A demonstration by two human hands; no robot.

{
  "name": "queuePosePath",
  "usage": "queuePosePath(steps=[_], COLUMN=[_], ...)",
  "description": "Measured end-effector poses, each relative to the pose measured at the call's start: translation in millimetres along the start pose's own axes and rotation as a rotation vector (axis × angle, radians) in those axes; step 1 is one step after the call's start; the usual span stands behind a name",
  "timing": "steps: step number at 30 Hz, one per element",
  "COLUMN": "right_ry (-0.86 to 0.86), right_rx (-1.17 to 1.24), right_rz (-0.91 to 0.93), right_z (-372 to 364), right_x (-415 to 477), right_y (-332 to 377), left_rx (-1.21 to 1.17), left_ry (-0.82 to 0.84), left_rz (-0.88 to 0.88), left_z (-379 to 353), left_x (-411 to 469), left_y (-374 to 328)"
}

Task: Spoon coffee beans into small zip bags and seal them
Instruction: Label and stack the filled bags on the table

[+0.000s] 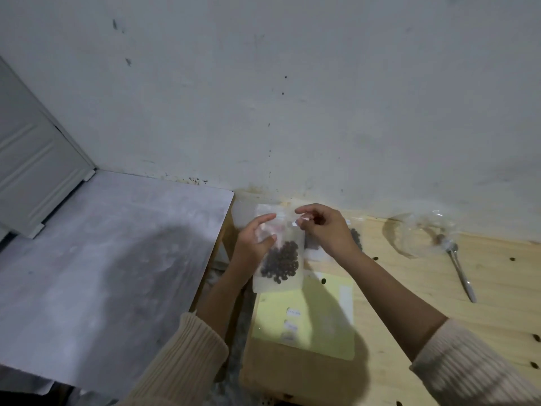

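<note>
I've got the zip bag (278,284) held upright in the air over the left edge of the desk (439,303), with a dark heap of coffee beans (282,262) settled in its lower half. My left hand (253,240) grips the bag's left side, the fingers (265,218) curled round it with the thumb across the front. My right hand (325,230) pinches the top edge at the zip strip. Whether the strip is already pressed shut along its length I cannot tell from here. So I judge the filling of this bag done and the sealing in hand. Behind my right hand a second bag (316,249) lies on the desk, partly hidden, with beans showing at its right side — one already filled, by the look of it, though its seal is out of view. The spoon (461,271) lies on the desk well to the right, its bowl end at a clear container (415,235) in which I can make out no beans. A yellow sheet (310,315) carrying small white labels lies just below the bag — labelling may be left, but that is my guess.
</note>
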State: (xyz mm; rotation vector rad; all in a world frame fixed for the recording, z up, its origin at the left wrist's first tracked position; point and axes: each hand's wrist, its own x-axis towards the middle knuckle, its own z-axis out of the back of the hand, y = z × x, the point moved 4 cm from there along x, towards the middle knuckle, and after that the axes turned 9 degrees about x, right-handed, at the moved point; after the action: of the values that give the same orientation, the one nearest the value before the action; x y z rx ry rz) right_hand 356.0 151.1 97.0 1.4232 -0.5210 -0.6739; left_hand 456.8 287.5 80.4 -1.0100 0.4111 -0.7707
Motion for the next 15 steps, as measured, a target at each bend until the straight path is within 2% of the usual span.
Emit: queuePosePath(steps=[3,15], right_ry=[-0.035,-0.132], right_rx=[0.014,-0.019], right_rz=[-0.008,0.063], right_z=[3,13], right_x=[-1,-12], right_y=[9,16], left_rx=[-0.137,-0.306], left_ry=[0.050,0.133], left_rz=[0.011,0.035], left_z=[-10,-29], left_x=[3,3], left_y=[-15,-35])
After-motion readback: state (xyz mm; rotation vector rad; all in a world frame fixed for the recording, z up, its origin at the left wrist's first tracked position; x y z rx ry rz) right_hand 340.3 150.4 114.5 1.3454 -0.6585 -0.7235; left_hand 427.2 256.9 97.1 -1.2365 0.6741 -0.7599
